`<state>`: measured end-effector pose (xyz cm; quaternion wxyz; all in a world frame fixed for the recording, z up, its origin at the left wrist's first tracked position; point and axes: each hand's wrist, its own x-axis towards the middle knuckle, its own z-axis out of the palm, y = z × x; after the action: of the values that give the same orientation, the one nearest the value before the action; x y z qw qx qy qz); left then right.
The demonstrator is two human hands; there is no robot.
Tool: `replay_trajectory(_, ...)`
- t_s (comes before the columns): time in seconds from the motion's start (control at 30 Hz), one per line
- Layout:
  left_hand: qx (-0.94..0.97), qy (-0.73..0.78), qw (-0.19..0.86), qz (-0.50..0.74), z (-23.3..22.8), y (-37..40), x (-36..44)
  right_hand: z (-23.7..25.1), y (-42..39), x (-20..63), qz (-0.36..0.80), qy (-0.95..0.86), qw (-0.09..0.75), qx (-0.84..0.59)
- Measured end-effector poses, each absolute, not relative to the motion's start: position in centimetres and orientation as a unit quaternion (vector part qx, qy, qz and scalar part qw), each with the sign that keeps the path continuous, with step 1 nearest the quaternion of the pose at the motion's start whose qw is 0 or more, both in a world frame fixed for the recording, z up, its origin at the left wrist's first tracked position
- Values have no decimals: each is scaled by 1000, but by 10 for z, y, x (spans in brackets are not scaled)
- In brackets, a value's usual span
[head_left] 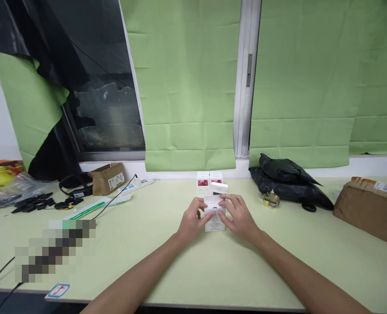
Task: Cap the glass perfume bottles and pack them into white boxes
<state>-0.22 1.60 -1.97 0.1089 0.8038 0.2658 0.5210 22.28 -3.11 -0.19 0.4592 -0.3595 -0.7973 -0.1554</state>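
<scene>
Two bare hands meet over a small white cardboard box [214, 216] at the middle of a pale green counter [186, 261], seen from the worker's own head.

At far left a yellow-and-red packet [1, 171] lies beside a clear plastic bag and a scatter of small black plastic parts [32, 203]. Next come a pair of black headphones [75, 186], a small brown cardboard carton with a white label [108, 178], and a long white-and-green flat pack [87, 208] crossed by a thin black cable [114, 200].

The left hand [193, 220] cups the box's left side, fingers curled against it, seemingly to steady it on the counter. The right hand [241, 218] closes on the right side, fingertips at the top edge, where a white flap [219, 188] stands raised; both hands grip the box, which rests on the counter between them. Just behind stand two white boxes printed with pink flowers [209, 181], side by side and within easy reach.

Farther right a small gold-capped glass bottle [271, 199] sits against a crumpled black plastic bag [288, 181] below the window ledge. A brown paper-wrapped parcel [370, 209] fills the counter's right end. Green cloth sheets [311, 87] hang over the window panes behind, apparently as a backdrop.
</scene>
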Motion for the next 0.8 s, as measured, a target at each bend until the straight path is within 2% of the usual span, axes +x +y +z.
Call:
replay_trajectory(0.2,801,272,101,524,-23,18,0,-10,-27,220,-123,-722,538,-417)
replay_trajectory(0.4,796,287,122,518,-25,18,-1,-20,-24,215,-98,-725,544,-412)
replay_trajectory(0.8,811,266,87,514,-27,17,-3,-22,-28,209,-81,-744,539,-386)
